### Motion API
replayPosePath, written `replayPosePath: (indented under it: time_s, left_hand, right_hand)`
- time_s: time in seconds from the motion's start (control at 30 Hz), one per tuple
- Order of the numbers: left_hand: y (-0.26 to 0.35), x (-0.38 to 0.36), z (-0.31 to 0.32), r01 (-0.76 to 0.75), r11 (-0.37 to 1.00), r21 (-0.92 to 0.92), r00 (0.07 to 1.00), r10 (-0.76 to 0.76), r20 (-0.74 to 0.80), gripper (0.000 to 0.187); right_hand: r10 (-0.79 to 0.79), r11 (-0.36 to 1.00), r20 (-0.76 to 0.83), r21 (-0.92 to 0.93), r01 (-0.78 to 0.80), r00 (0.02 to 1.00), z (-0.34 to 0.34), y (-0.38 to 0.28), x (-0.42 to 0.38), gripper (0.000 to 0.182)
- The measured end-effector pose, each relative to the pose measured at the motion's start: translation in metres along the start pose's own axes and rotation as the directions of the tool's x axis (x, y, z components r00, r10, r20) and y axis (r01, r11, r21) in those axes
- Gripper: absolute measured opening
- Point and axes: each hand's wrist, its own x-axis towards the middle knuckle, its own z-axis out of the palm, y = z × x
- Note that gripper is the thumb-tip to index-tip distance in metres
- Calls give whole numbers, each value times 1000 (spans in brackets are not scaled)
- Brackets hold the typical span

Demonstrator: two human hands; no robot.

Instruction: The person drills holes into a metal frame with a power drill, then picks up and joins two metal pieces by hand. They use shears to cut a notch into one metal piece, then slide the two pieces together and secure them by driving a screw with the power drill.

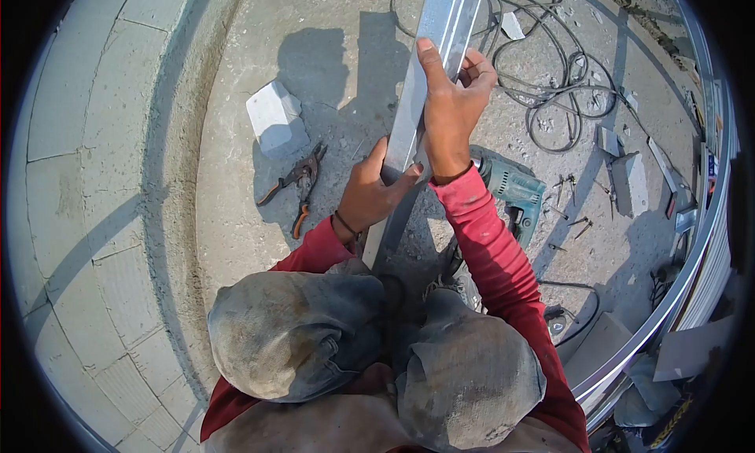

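Observation:
A long galvanized metal channel (431, 68) runs from the top of the view down between my knees, tilted slightly. My left hand (371, 187) is closed around its lower part, with the thumb and fingers on either edge. Higher up, my right hand (456, 107) grips the right edge, its thumb lying on the channel's face. To the left of my left hand, tin snips (305, 181) with orange-and-black handles lie on the ground, jaws pointing up. A teal power drill (511, 187) rests on the ground just right of my right wrist, partly hidden by the sleeve.
A white block (277, 119) lies beyond the snips, and another block (629, 184) is at right. Black cable (554, 99) loops across the upper right. Several screws (582, 223) are scattered near the drill. A block wall (94, 193) stands left; metal rails (692, 284) curve along the right.

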Motion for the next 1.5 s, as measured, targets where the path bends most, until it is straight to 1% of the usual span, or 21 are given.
replayPosePath:
  time_s: [0.03, 0.07, 0.13, 0.27, 0.33, 0.4, 0.5, 0.57, 0.63, 0.83, 0.93, 1.0, 1.07, 1.13, 1.2, 1.27, 1.33, 1.37, 1.4, 1.43, 1.5]
  left_hand:
    - [2, 2, -1, 105, 994, -19, 994, -105, 7, 44]
    - [-5, 5, -2, 103, 994, -19, 995, -103, 10, 44]
    - [-21, 9, -6, -8, 986, -169, 1000, 10, 10, 44]
    - [-23, 5, -11, -19, 959, -284, 1000, 12, -29, 48]
    - [-20, 6, -13, -5, 908, -419, 999, -10, -35, 48]
    - [-38, 6, -19, 94, 903, -420, 995, -75, 60, 56]
    - [-38, 7, -18, 56, 842, -537, 998, -53, 21, 57]
    - [-25, 7, -20, -38, 955, -295, 992, 0, -127, 59]
    - [-27, 9, -21, -51, 971, -234, 987, 13, -161, 61]
    - [-30, 8, -16, -197, 979, -52, 941, 174, -289, 65]
    - [-23, 11, -14, -284, 958, -28, 918, 263, -297, 63]
    - [-17, 12, -17, -320, 947, -19, 910, 302, -286, 61]
    - [-14, 11, -19, -198, 974, -111, 974, 183, -131, 59]
    - [-2, 7, -19, -203, 970, -131, 978, 196, -67, 60]
    - [10, 6, -16, -217, 962, -168, 970, 232, 75, 68]
    - [11, 6, -10, -185, 960, -210, 979, 198, 41, 67]
    - [11, 4, -6, -188, 982, -22, 979, 186, -78, 63]
    - [9, 3, -3, -188, 982, -24, 979, 186, -84, 63]
    - [8, 3, 0, -283, 948, 148, 936, 306, -172, 64]
    - [6, 2, 1, -348, 880, 322, 872, 430, -234, 64]
    - [6, 2, -3, -393, 823, 409, 846, 499, -190, 70]
  right_hand:
    - [-21, 1000, 14, -12, 21, 1000, -1, -2, 0, 64]
    - [-23, 1000, 11, -13, 23, 1000, -5, -2, 3, 64]
    - [133, 968, 221, 181, -175, 966, -25, -1, 17, 49]
    - [299, 950, 401, -212, -230, 866, -60, 5, 5, 47]
    - [312, 948, 463, -210, -240, 829, -68, 17, -19, 50]
    - [298, 952, 649, -254, -170, 700, -72, 24, -41, 51]
    - [340, 940, 593, -242, -241, 729, -65, 18, -61, 49]
    - [341, 936, 571, -285, -208, 747, -61, 17, -65, 49]
    - [341, 927, 551, -333, -174, 761, -57, 15, -69, 49]
    - [73, 915, 536, -371, 157, 841, -49, 24, -80, 51]
    - [127, 903, 487, -417, 102, 864, -47, 21, -83, 52]
    - [168, 968, 470, -243, -55, 867, -48, 16, -78, 53]
    - [225, 963, 460, -241, -123, 859, -53, 14, -71, 51]
    - [210, 976, 420, -36, -215, 883, -58, 18, -64, 50]
    - [196, 981, 415, -80, -179, 889, -69, 34, -60, 54]
    - [192, 977, 347, 16, -210, 918, -75, 44, -58, 60]
    - [228, 967, 354, 26, -253, 907, -71, 34, -53, 66]
    - [163, 942, 375, 215, -257, 913, -66, 34, -54, 69]
    - [96, 881, 380, 398, -256, 920, -61, 30, -54, 73]
    - [97, 862, 403, 424, -279, 910, -59, 18, -56, 66]
    - [130, 893, 431, 340, -294, 893, -61, 15, -52, 61]
